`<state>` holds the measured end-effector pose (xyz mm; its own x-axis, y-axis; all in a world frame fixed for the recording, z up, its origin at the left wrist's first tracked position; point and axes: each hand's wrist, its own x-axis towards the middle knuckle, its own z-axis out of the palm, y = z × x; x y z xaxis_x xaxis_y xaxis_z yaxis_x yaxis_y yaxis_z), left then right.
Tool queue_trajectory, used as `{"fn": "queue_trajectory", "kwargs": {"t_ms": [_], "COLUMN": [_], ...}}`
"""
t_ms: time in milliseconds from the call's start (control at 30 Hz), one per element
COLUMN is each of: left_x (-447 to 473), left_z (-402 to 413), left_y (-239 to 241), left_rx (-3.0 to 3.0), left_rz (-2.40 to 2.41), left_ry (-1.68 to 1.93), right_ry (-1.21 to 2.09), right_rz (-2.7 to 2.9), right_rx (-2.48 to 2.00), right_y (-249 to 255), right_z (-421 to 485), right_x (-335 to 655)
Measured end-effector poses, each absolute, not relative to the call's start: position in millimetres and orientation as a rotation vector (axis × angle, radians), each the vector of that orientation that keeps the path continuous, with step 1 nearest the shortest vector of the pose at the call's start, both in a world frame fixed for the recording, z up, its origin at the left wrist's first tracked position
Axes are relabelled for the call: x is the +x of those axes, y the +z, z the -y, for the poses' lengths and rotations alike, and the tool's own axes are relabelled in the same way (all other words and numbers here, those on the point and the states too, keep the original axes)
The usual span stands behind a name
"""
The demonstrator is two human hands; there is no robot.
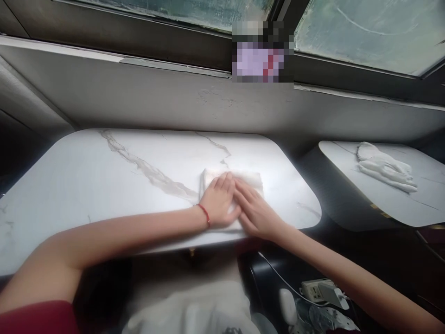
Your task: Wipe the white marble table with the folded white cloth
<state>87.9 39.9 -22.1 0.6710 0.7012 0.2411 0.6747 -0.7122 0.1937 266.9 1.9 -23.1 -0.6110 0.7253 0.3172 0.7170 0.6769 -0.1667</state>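
A folded white cloth [248, 178] lies on the white marble-patterned table [174, 153], right of its middle. My left hand [221, 199] rests flat on the cloth's left part, a red string bracelet [204, 214] at its wrist. Beside it, my right hand [255, 208] presses flat on the cloth too, its fingers pointing up and left. The two hands touch near the fingertips and thumbs. Both have their fingers stretched out, lying on top of the cloth rather than gripping it. Most of the cloth's middle is hidden under them.
A second marble-patterned table [392, 204] stands at the right with a crumpled white cloth [385, 167] on it. Behind the tables run a grey wall [156, 99] and windows. Below right are a power strip [314, 291], a white cable [278, 272] and clear plastic [318, 317].
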Motion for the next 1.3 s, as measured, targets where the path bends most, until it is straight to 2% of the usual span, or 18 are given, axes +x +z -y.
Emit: {"fn": "queue_trajectory", "kwargs": {"t_ms": [333,667,1033,1300], "left_x": [128,140,143,141], "left_z": [-151,-223,-245,-245], "left_y": [-15,-23,-12,-16], "left_rx": [2.751,2.693,2.711,2.736], "left_rz": [-1.325,-1.393,-1.503,-1.511], "left_ry": [0.36,0.446,0.337,0.387], "right_ry": [-0.049,-0.018,-0.006,-0.058], "right_rz": [2.519,2.524,2.501,2.48], "right_rx": [-1.135,-1.167,-1.104,-1.117], "right_y": [-42,-44,-46,-50], "right_z": [-134,-213,-249,-247], "right_x": [304,315,320,317]}}
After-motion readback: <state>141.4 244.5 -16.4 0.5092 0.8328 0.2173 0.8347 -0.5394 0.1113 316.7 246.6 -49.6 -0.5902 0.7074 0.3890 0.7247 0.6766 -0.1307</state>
